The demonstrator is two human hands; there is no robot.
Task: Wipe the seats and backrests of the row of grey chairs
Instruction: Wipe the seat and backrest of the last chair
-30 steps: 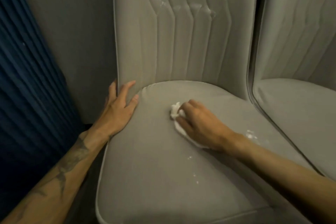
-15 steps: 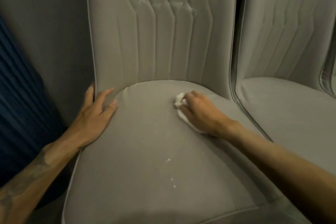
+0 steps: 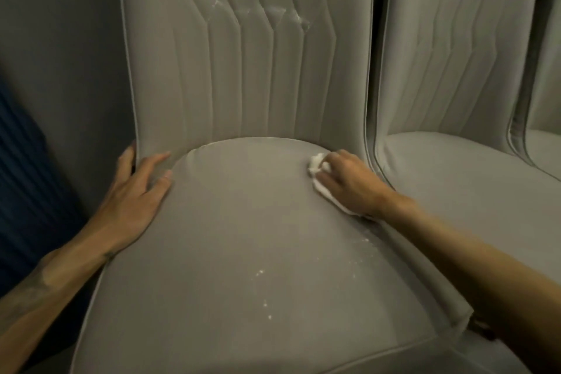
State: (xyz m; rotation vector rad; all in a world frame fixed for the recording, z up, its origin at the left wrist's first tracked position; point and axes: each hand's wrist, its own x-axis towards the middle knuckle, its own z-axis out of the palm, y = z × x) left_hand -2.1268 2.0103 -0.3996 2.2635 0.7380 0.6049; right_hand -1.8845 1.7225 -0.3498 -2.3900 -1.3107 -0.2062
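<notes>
Upholstery is filling the view: the grey chair's seat (image 3: 243, 237) is spreading across the near middle and its ribbed backrest (image 3: 243, 55) is rising at the far side. The right hand (image 3: 349, 182) is curling its fingers over a white wad (image 3: 317, 165) and pressing it onto the far right corner of the seat, just beside the backrest. The left hand (image 3: 136, 194) is lying flat with straight fingers on the far left edge, its thumb going behind the backrest's edge, holding nothing. White specks (image 3: 264, 291) are lying on the near part of the seat. The wad is looking light, soft and easily crumpled, perhaps shedding, so bunching it under the fingertips is probably suiting it best. The padding is likely yielding under pressure. A second chair (image 3: 455, 70) is standing close on the right.
</notes>
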